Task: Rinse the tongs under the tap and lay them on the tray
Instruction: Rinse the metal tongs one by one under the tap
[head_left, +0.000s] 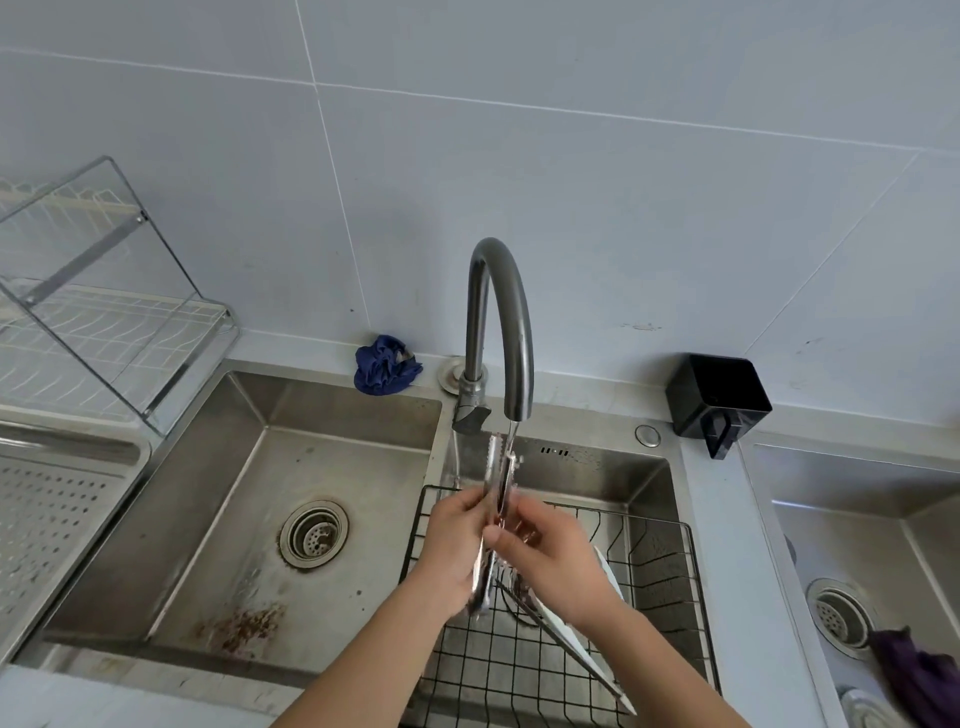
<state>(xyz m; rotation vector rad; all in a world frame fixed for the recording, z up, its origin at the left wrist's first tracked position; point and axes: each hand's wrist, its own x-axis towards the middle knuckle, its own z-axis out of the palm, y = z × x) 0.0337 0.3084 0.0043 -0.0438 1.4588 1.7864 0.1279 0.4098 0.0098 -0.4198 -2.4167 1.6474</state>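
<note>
While left hand (451, 545) and right hand (558, 564) fingers clamp the tongs (497, 470) under the tap (521, 353), turning them should rinse every side.

Overhead tap (518, 322), wire basket (665, 566) below; room L.

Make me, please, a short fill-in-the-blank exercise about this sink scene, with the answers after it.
1. The left hand and the right hand hold the tongs under the tap, which is turned ____.
2. The crumpled cloth behind the sink is ____.
3. The wire basket under the hands is ____.
4. The perforated tray lies on the person's ____ side.
Missing words: on; blue; black; left.
</note>
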